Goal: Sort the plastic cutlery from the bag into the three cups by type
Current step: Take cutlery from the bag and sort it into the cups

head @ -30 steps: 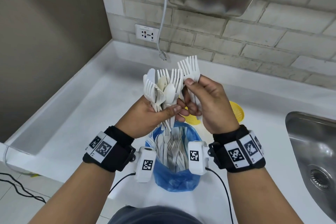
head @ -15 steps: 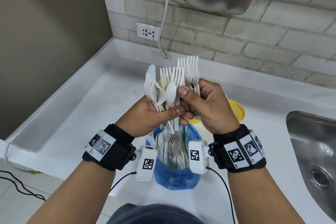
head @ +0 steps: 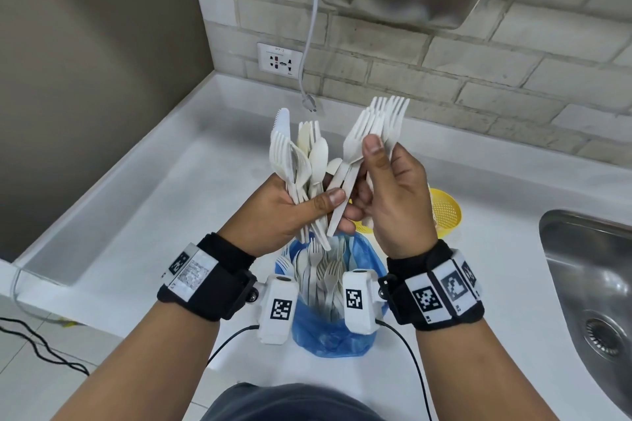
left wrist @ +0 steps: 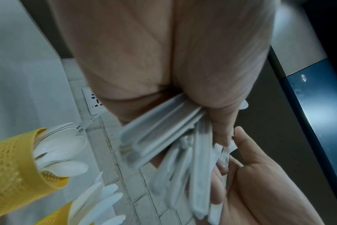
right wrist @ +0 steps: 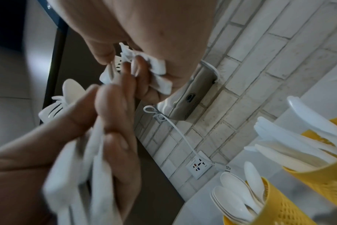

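On the white surface [head: 143, 215] a blue bag [head: 328, 328] stands open with white cutlery upright in it, partly hidden behind the wrist cameras, and a yellow cup [head: 444, 212] shows only in part behind the right hand [head: 396, 195]. The left hand [head: 284, 215] grips a mixed bundle [head: 301, 160] of forks, spoons and a knife, handles down and heads up. The right hand pinches a fan of forks [head: 376, 126], tines up and tilted right; the wrist views are blurred, and no writing reads clearly.
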`<state>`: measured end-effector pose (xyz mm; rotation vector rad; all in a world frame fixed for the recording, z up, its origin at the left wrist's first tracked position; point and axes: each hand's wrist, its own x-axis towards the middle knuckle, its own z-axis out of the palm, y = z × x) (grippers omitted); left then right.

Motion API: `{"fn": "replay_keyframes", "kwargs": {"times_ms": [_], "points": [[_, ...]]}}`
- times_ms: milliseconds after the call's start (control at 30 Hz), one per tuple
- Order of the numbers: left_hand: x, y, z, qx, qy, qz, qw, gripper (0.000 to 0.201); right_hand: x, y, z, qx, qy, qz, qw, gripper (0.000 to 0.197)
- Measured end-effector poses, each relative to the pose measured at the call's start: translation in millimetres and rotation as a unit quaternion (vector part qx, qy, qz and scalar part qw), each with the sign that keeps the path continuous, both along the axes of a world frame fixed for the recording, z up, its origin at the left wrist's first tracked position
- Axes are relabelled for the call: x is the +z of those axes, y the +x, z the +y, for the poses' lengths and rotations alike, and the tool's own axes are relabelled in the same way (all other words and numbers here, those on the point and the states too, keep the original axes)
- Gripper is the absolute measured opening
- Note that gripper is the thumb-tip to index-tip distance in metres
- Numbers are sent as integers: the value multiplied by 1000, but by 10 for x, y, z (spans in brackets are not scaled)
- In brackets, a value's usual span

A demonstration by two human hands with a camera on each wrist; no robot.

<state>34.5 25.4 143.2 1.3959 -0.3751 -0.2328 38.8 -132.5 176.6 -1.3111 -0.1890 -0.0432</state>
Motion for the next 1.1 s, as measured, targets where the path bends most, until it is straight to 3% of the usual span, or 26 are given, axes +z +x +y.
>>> {"fn": "replay_keyframes", "kwargs": {"times_ms": [200, 333, 400, 600, 667, 767, 933, 1100], "points": [[6, 1, 2, 28, 21, -8, 999, 17, -60, 72, -6, -8, 54, -7, 999, 28], [44, -9, -69, 43, 43, -61, 996, 19, -168, 110, 64, 11, 22, 4, 1000, 25], [41, 1, -96, 57, 46, -62, 995, 31, -201, 132, 103, 4, 17, 18, 1000, 34], [30, 21, -56, 64, 77, -59, 993, 11, -228, 149, 133, 15, 45, 24, 999, 48], [46, 11, -56, 58, 90, -61, 992, 17, -220, 157, 134, 7, 37, 24, 999, 50], [29, 8, -41, 46, 97, -38, 993, 15, -164, 158, 101, -4, 44, 27, 999, 45], [-64, 28, -18, 48, 80, 26, 995, 16, -72, 225, 3, -71, 71, 1, 995, 11], [-112, 55, -39, 70, 44, 65, 994, 26, -6, 262, -35, -111, 51, -54, 991, 25]]}}
